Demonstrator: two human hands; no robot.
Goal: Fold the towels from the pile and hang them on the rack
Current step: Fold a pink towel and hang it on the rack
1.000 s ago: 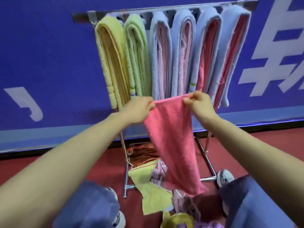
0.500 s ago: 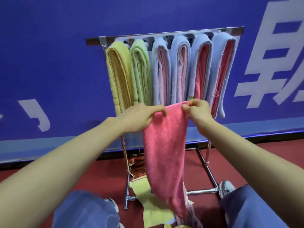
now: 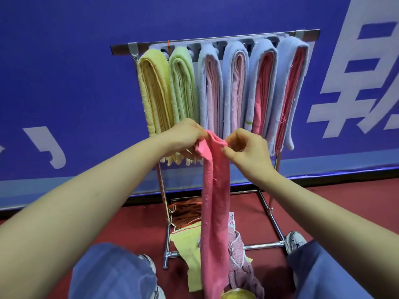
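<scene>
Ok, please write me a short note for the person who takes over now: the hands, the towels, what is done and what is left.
Left hand grips the top of the pink towel; right hand pinches its other edge. The towel hangs as a narrow strip in front of the rack, folded lengthwise.
Done: six folded towels hang on the rack.
Left: finish folding the pink one, hang it, then work through the pile on the floor at the rack's base.

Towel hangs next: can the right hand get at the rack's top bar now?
Probably yes: nothing stands between the right hand and the top bar, though it is pinching the pink towel.
</scene>
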